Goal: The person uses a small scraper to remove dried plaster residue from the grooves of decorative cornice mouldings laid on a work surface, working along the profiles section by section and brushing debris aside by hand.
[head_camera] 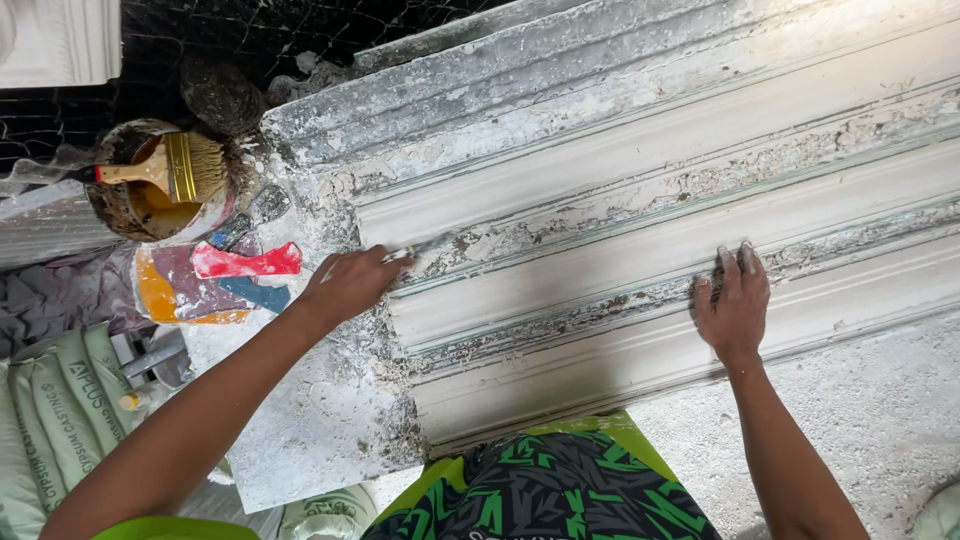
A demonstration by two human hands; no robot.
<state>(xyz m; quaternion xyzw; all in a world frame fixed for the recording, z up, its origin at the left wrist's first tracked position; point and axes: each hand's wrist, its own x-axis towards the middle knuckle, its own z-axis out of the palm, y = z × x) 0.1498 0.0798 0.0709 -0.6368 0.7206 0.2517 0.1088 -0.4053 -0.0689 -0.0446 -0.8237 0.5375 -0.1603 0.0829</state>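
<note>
Two hands on a long white plaster moulding (680, 230), seen from above.

The right hand (735, 310) lies flat, fingers spread, on a lower ridge; the left hand (350, 283) grips a small scraper (420, 250) at the moulding's near end — its blade is hard to make out. Farther left lie coloured plastic spatulas (245, 263), and beyond them a crusted pot (155, 190) holds a yellow-handled brush (175, 168).

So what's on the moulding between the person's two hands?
In the head view, only the white plaster moulding runs between the left hand and the right hand: ridges and grooves with flaking crust, no tool or other object on it.
</note>
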